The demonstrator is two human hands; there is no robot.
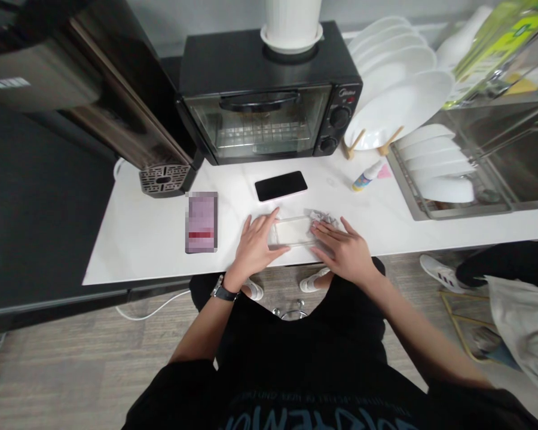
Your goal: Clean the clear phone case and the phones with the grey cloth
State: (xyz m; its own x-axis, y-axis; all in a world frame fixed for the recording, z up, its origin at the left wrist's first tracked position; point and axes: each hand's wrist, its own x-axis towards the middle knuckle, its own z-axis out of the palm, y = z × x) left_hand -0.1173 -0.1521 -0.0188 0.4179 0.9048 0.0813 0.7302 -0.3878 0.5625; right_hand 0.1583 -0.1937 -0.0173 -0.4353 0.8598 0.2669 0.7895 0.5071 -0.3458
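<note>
A clear, shallow rectangular piece that looks like a phone case (295, 232) lies flat on the white counter in front of me. My left hand (256, 243) grips its left end, thumb along the near edge and a finger at the far corner. Over its right end, my right hand (346, 251) presses a crumpled white tissue (326, 217) with its fingertips, the thumb held apart along the near edge. Just beyond the case rests a black-screened phone (281, 186). A small spray bottle (366, 177) with a white cap lies to the right, beside a pink slip (384, 172).
A blurred-out purple item (201, 222) lies at left, below a drink machine (164, 179). Behind stands a black toaster oven (269, 65). White plates (403, 110) fill a wooden rack by the sink (515, 137). Another person's shoe (442, 273) shows at right.
</note>
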